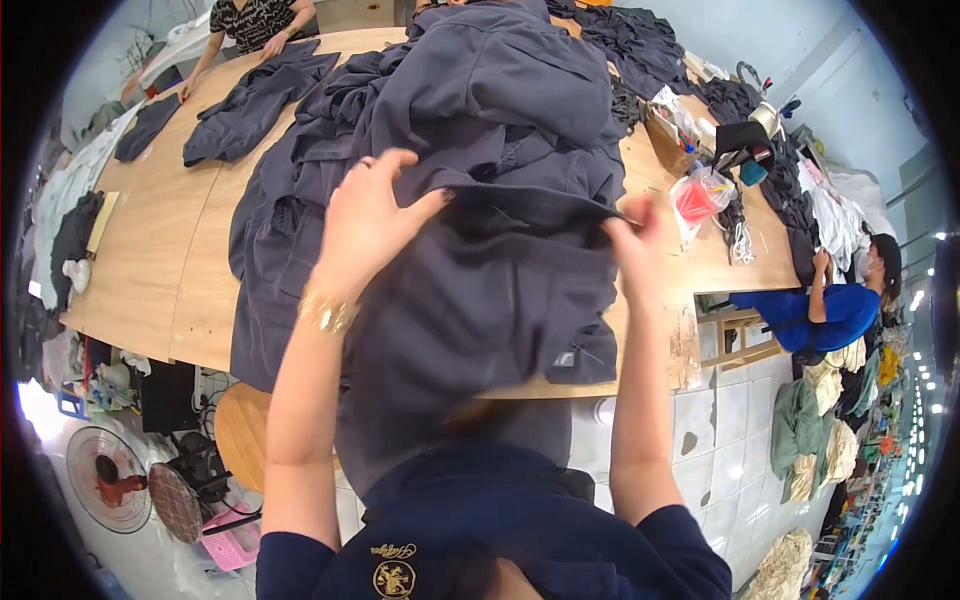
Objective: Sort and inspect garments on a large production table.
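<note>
A dark grey garment (470, 290) hangs over the table's near edge toward me, its banded upper edge stretched crosswise. At the left end of that band is my left hand (370, 215), thumb and fingers spread apart, the thumb tip against the cloth. My right hand (638, 245) pinches the band's right end between thumb and fingers; the fingers are slightly blurred. Behind it rises a large heap of similar dark grey garments (500, 75). More of this cloth (285, 260) spills down on the left, partly under my left forearm.
The wooden table (210, 290) carries flat dark pieces (250, 110), where another person (262, 25) works. At right are a plastic bag with red contents (700, 200), a cardboard box (668, 140) and white cord (738, 240). A person in blue (835, 315) sits beyond. Fans (110, 480) stand lower left.
</note>
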`<state>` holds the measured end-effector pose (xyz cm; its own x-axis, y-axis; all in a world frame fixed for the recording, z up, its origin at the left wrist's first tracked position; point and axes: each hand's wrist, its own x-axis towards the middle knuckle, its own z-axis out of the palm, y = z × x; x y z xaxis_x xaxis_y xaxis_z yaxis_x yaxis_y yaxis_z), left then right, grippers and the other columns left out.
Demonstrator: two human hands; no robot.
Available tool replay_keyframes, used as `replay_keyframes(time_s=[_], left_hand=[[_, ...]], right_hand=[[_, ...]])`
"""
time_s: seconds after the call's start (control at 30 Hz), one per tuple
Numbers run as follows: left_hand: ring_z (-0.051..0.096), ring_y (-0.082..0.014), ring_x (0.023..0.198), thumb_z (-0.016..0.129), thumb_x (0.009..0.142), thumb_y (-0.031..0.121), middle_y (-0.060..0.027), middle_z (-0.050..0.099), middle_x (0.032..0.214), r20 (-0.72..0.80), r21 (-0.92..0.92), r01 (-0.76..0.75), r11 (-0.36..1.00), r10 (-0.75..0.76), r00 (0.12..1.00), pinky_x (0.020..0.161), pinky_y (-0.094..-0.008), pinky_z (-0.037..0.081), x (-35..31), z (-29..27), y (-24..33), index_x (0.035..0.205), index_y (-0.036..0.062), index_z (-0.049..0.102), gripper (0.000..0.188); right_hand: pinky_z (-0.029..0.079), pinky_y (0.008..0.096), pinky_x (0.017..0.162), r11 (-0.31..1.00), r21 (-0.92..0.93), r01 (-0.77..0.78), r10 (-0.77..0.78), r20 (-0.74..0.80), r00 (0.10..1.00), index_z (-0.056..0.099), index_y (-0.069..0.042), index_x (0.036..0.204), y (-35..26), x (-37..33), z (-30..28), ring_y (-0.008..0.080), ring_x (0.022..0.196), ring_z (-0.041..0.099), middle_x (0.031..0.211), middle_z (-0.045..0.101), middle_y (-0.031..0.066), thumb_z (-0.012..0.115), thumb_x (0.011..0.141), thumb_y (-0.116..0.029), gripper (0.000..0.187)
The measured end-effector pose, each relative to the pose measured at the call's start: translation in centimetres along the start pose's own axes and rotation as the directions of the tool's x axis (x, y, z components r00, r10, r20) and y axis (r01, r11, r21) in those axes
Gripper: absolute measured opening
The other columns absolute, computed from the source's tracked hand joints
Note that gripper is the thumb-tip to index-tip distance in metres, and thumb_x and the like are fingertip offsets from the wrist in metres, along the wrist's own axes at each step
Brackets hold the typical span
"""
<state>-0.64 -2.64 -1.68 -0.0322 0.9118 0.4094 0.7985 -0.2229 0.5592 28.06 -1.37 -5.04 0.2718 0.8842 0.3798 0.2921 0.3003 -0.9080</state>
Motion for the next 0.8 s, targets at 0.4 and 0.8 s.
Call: replay_keyframes(time_s=[0.4,0.8], left_hand=[[0.052,-0.0216,0.067,0.07,0.078,0.031,-0.0081,0.051,0.077,0.016,-0.244,0.205,0.948,-0.208,0.978,0.064,-0.0329,0.045,-4.9,3.4,1.4,0.091,0.0038,0.054,0.035],[0.046,-0.0387,0.076,0.049,0.088,0.015,-0.0247,0.051,0.09,0.225,-0.471,0.22,0.854,-0.125,0.966,0.071,-0.0345,0.042,-5.7,4.2,5.2,0.096,-0.0019,0.046,0.019]], right_hand=[[0.034,0.0208,0.06,0.988,0.051,-0.143,0.138,0.089,0.986,0.037,-0.007,0.072,6.8,-0.8,1.6,0.0078,0.064,0.037,0.068,0.039,-0.0018,0.063,0.065,-0.002,0.028],[0.045,0.0305,0.058,0.896,-0.343,0.282,-0.202,0.251,0.947,0.051,-0.006,0.081,-0.4,1.1,-0.1,0.0195,0.061,0.054,0.072,0.051,0.0066,0.085,0.059,-0.025,0.044]])
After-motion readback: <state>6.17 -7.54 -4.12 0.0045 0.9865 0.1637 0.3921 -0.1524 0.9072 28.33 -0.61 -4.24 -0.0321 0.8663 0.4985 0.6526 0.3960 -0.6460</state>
